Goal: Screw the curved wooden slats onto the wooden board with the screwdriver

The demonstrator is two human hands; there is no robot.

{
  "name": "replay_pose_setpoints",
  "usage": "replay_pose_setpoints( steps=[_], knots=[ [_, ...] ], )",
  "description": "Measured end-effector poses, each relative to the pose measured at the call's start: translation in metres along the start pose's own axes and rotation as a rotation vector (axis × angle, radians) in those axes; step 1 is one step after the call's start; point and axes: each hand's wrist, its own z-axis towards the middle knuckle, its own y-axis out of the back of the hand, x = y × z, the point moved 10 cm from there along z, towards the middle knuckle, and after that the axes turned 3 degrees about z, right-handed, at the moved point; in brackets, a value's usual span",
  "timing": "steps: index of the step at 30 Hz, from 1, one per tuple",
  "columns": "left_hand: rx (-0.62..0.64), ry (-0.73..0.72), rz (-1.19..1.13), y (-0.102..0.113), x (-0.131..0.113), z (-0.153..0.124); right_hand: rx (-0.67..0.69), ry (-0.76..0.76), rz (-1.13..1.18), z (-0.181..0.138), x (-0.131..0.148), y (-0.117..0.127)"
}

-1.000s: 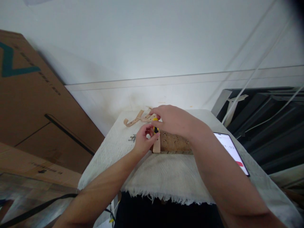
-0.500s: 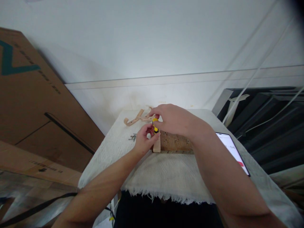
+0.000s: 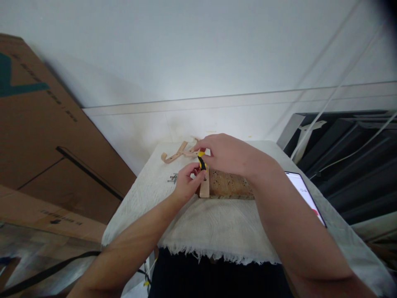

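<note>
A short yellow and black screwdriver (image 3: 202,160) stands nearly upright over a pale wooden strip (image 3: 204,190), which lies across the left end of a brown wooden board (image 3: 231,185) with several small holes. Curled over from above, my right hand (image 3: 225,153) has its thumb and fingers closed around the handle's upper part. Lower down, my left hand (image 3: 188,180) pinches at the screwdriver's bottom end, close to the strip. The tip is hidden by the fingers. A dark hole or screw head shows in the strip beside the left thumb.
Several loose screws (image 3: 173,178) lie left of my left hand. Behind are pale wooden hooks (image 3: 175,156). A phone (image 3: 305,196) with a lit screen lies right of my right forearm. The cloth-covered table (image 3: 217,231) meets a white wall; a large cardboard box (image 3: 62,136) stands left.
The screwdriver handle has turned, its yellow and black sides showing differently. The left thumb has shifted slightly up and left, uncovering more of the strip. The view has shifted slightly.
</note>
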Motion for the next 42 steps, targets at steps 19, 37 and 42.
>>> replay_pose_setpoints(
  steps=[19, 37, 42],
  knots=[
    [0.015, -0.006, -0.031, -0.004, -0.004, 0.0, -0.023, -0.026, -0.012, 0.002, -0.004, 0.003],
    [-0.018, -0.024, -0.046, -0.003, -0.008, 0.0, -0.021, -0.112, -0.119, 0.002, -0.008, 0.004],
    [-0.045, 0.014, -0.006, 0.001, -0.006, 0.001, -0.033, -0.133, -0.135, 0.002, -0.008, 0.004]
  ],
)
